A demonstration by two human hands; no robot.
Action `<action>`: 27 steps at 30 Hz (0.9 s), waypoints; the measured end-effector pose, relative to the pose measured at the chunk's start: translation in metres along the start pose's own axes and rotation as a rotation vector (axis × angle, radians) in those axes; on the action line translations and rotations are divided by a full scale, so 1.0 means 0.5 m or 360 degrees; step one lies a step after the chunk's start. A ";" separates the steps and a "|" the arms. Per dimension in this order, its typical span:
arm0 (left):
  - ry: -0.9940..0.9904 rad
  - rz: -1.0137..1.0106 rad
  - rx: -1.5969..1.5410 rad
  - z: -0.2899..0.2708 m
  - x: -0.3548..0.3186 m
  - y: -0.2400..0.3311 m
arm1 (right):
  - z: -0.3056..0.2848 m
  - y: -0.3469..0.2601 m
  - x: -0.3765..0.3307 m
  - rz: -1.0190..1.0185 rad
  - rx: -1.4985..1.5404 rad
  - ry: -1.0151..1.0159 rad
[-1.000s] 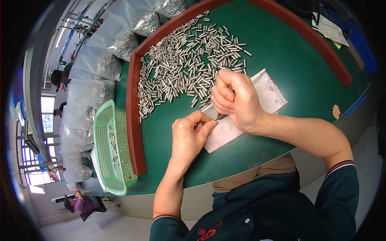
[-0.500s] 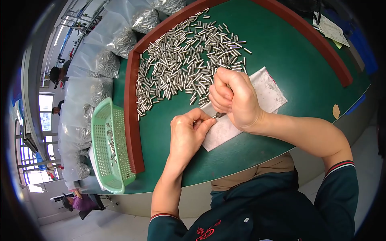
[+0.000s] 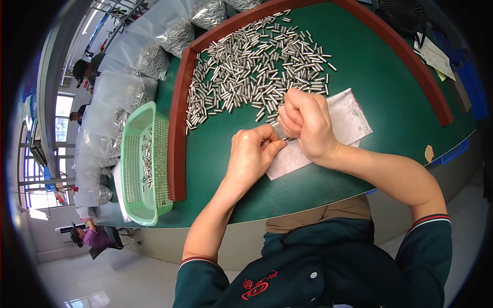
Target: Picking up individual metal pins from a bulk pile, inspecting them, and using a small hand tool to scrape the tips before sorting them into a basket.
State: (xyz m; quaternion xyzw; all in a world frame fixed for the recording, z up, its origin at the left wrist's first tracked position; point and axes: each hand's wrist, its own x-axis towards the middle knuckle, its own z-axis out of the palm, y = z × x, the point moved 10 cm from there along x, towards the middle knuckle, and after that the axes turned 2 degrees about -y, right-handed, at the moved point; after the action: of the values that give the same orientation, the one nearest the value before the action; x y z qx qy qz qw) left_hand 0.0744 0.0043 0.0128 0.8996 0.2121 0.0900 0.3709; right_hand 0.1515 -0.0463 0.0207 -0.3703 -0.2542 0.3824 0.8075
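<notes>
i am watching a small metal pin (image 3: 288,138) being pinched between the two hands, just above the near-left corner of a white plastic bag (image 3: 345,120) that is lying flat on the green surface (image 3: 390,77). the left hand (image 3: 251,156) is curling its fingers (image 3: 271,146) closed around one end of the pin, thumb and forefinger pressing together. the right hand (image 3: 306,123) is balled into a tight fist over the other end, knuckles up; only a sliver of the pin is showing between them, so i cannot tell what exactly is being done to it.

just beyond the hands, a big scatter of loose pins (image 3: 254,77) is spreading across the far-left part of the surface, up against the red-brown raised border (image 3: 177,143). judging by that heap, most of the work is looking still ahead: only one pin is in hand and the pile is looking barely thinned.

past the border, on the left edge, a pale green perforated basket (image 3: 146,164) is holding a modest line of pins, which i am taking for the finished ones. clear bags of metal parts (image 3: 154,56) are stacking up at the far-left corner. some papers (image 3: 436,56) are lying at the far-right edge.
</notes>
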 end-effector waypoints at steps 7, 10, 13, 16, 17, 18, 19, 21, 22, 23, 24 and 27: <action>0.0081 -0.0105 -0.0529 -0.031 -0.002 -0.021 | -0.002 0.003 -0.004 0.0060 0.0011 -0.0074; -0.0320 -0.0440 -0.2305 0.005 -0.003 -0.066 | -0.001 0.011 -0.002 0.0141 0.0148 -0.0081; -0.0350 -0.0455 -0.2587 0.007 -0.002 -0.081 | -0.004 0.021 -0.001 0.0217 0.0197 -0.0058; -0.0360 -0.0493 -0.2565 0.010 -0.001 -0.090 | -0.002 0.023 0.000 0.0217 0.0225 -0.0071; -0.0344 -0.0485 -0.2570 0.005 -0.002 -0.090 | -0.001 0.024 0.002 0.0214 0.0209 -0.0072; -0.0324 -0.0493 -0.2545 0.003 -0.002 -0.090 | -0.001 0.024 0.003 0.0220 0.0202 -0.0078; -0.0306 -0.0502 -0.2519 0.002 -0.002 -0.089 | -0.002 0.023 0.003 0.0215 0.0204 -0.0079; -0.0124 -0.0630 -0.2541 -0.002 -0.005 -0.103 | -0.003 0.021 0.003 0.0215 0.0202 -0.0082; -0.0073 -0.0530 -0.2418 -0.013 0.000 -0.107 | -0.003 0.018 0.004 0.0212 0.0199 -0.0082; -0.0065 -0.0476 -0.2212 -0.021 0.001 -0.115 | -0.003 0.016 0.004 0.0208 0.0195 -0.0081; -0.0071 -0.0422 -0.2010 -0.027 0.006 -0.121 | -0.008 0.017 0.006 0.0214 0.0191 -0.0072; 0.0447 -0.0057 -0.0651 -0.097 0.009 -0.094 | -0.005 0.022 0.007 0.0221 0.0201 -0.0082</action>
State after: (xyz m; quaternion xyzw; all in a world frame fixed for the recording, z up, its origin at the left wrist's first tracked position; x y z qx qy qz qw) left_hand 0.0482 0.0667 0.0141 0.7806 0.2548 0.2487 0.5136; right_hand 0.1505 -0.0400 0.0111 -0.3255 -0.2240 0.4622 0.7939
